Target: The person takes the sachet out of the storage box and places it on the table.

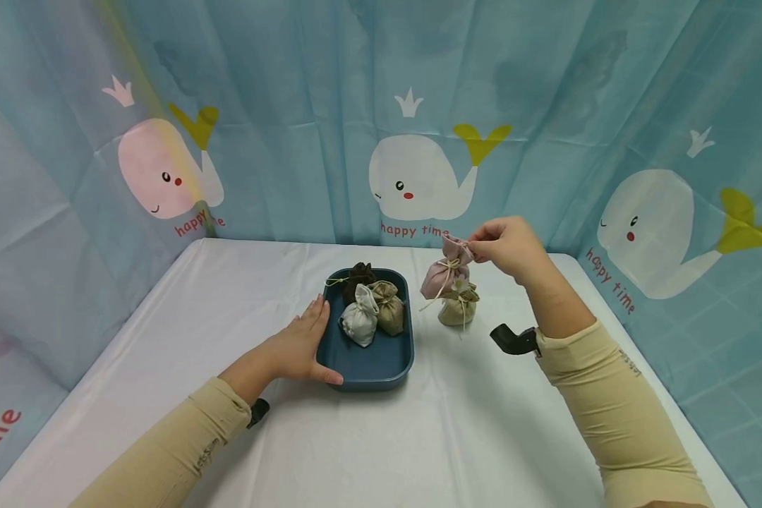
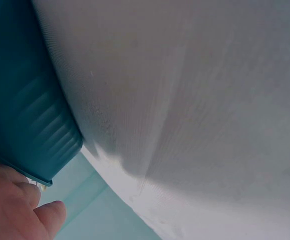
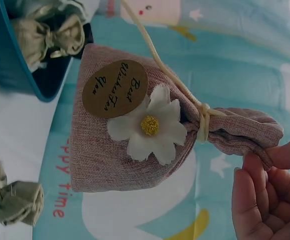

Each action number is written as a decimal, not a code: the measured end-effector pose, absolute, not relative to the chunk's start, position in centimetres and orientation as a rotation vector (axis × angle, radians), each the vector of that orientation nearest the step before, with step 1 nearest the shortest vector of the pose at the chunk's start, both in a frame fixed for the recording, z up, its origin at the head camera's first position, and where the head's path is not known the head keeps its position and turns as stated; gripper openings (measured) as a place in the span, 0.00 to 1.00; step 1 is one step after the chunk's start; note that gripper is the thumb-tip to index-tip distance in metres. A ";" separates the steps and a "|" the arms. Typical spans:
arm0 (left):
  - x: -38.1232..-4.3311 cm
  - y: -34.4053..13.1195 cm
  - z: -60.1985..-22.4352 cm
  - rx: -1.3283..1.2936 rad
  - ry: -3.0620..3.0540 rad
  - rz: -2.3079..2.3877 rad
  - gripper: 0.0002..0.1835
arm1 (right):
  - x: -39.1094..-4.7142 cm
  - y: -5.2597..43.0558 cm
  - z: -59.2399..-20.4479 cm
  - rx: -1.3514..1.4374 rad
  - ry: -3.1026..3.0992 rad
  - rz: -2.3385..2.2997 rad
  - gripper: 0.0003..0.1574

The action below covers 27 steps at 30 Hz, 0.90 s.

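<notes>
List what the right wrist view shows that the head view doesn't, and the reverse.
Right wrist only: a brown label reading "Best Wishes For You" on the pink pouch. Head only, of these two: beige sleeves and the left hand against the blue tray. Both: the right hand pinching the pink pouch's top, the tray, and a greenish pouch outside it.

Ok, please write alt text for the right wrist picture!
A right hand pinches the top of a pink drawstring pouch bearing a white flower and "Best Wishes For You" label. At left: khaki pouches, one in a blue tray.
</notes>
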<state>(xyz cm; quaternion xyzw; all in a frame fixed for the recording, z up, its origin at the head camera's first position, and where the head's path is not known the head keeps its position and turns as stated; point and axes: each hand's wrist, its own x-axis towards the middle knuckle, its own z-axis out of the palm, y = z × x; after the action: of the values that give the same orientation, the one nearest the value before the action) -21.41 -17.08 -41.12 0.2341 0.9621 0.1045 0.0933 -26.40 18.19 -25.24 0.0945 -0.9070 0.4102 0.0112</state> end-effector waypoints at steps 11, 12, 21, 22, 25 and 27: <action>-21.6 -17.1 -41.3 0.684 2.848 0.305 0.75 | -28.1 21.1 -25.7 0.134 -2.711 1.313 0.12; -21.6 -17.1 -41.3 0.684 2.847 0.307 0.75 | -28.3 21.3 -25.8 0.118 -2.702 1.314 0.12; -21.6 -17.1 -41.3 0.688 2.849 0.308 0.74 | -29.7 23.4 -27.3 -0.031 -2.646 1.285 0.15; -21.6 -17.1 -41.3 0.687 2.849 0.309 0.74 | -29.9 23.5 -27.6 -0.046 -2.639 1.279 0.15; -21.6 -17.1 -41.3 0.687 2.848 0.315 0.75 | -30.3 23.8 -28.3 -0.097 -2.632 1.263 0.15; -21.6 -17.1 -41.3 0.688 2.850 0.313 0.75 | -30.5 23.9 -28.9 -0.132 -2.630 1.252 0.16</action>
<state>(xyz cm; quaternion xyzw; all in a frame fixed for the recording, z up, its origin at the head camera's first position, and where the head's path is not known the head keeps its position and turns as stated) -21.58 -17.15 -41.34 0.2321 0.9621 0.1056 0.0967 -30.53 23.94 -28.86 -0.0449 -0.8962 0.4268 0.1126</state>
